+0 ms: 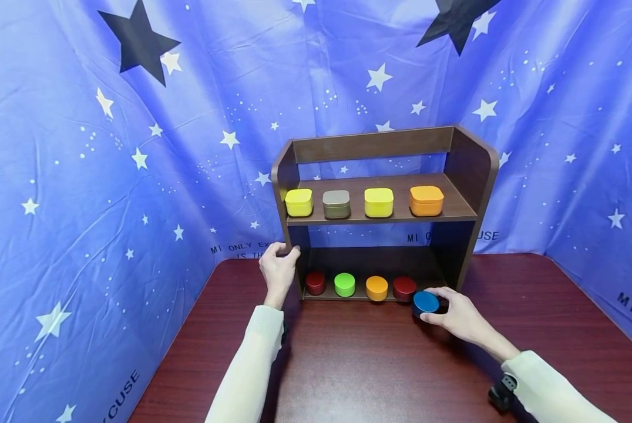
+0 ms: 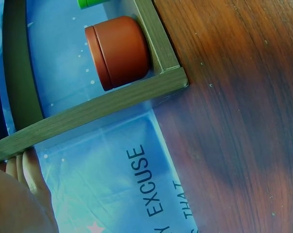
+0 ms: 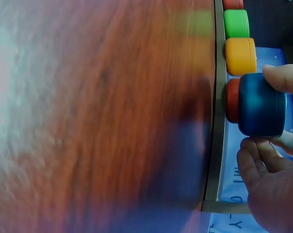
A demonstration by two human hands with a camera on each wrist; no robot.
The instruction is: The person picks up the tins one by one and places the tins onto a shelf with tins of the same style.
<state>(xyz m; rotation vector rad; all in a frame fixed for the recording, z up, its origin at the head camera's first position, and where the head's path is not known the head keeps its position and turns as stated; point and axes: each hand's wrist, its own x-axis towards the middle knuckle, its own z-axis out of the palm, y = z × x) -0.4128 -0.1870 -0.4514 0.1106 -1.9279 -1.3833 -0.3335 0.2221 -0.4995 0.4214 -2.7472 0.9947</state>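
Observation:
My right hand (image 1: pixel 461 317) pinches a blue round tin (image 1: pixel 426 302) between thumb and fingers, just in front of the lower shelf's right end. The right wrist view shows the blue tin (image 3: pixel 262 105) partly covering a dark red tin (image 3: pixel 232 100). My left hand (image 1: pixel 278 271) grips the left side panel of a dark brown two-tier shelf rack (image 1: pixel 374 221). Along the lower tier stand a dark red tin (image 1: pixel 315 283), a green tin (image 1: pixel 345 285), an orange tin (image 1: pixel 376 288) and another dark red tin (image 1: pixel 404 288).
On the upper tier sit several squarish tins: a yellow one (image 1: pixel 299 203), a grey one (image 1: pixel 336 205), another yellow one (image 1: pixel 379 203) and an orange one (image 1: pixel 426 201). The rack stands on a reddish-brown table (image 1: pixel 358 364) before a blue star-patterned curtain (image 1: pixel 199 117).

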